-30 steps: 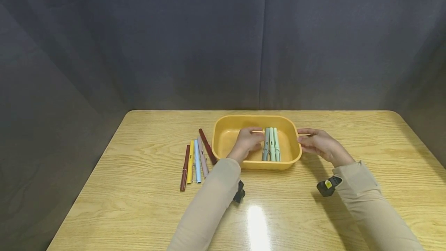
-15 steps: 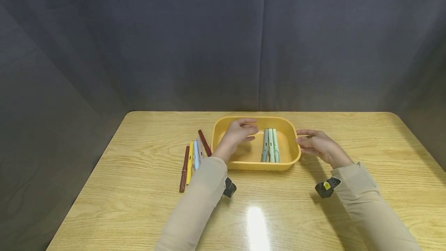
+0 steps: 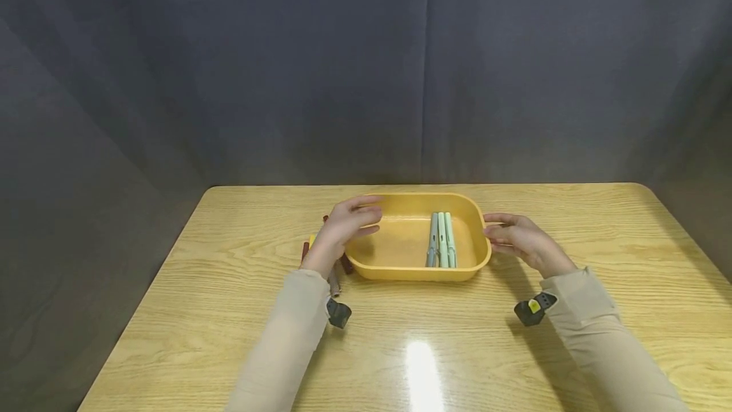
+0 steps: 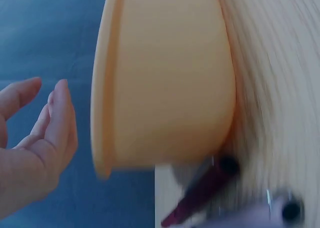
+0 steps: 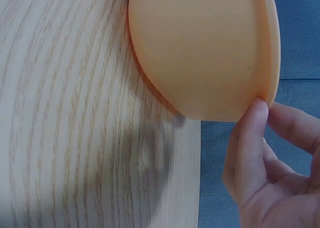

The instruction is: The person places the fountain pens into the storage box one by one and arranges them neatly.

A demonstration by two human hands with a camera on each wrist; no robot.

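Note:
A yellow plastic tray (image 3: 420,273) rests on the table in the head view. Inside, toward its right end, lie a grey-green pen (image 3: 432,240), a pale green pen (image 3: 443,240) and a mint pen (image 3: 450,240) side by side. My left hand (image 3: 343,224) hovers at the tray's left end, fingers spread and holding nothing. Partly hidden beneath it are a dark red pen (image 3: 347,264) and a mauve pen (image 3: 334,285). Fingertips of my right hand (image 3: 523,240) touch the outside of the tray's right rim, as the right wrist view shows closely.
Left of the tray, the ends of a yellow pen (image 3: 312,240) and another dark red pen (image 3: 305,250) show past my left arm. Wooden tabletop (image 3: 200,323) surrounds everything. A dark cloth (image 3: 320,68) hangs behind the table's far edge.
My left hand has drawn back leftward from beside the pens in the tray to its left end, now covering much of the loose pens. My right hand has stayed at the right rim.

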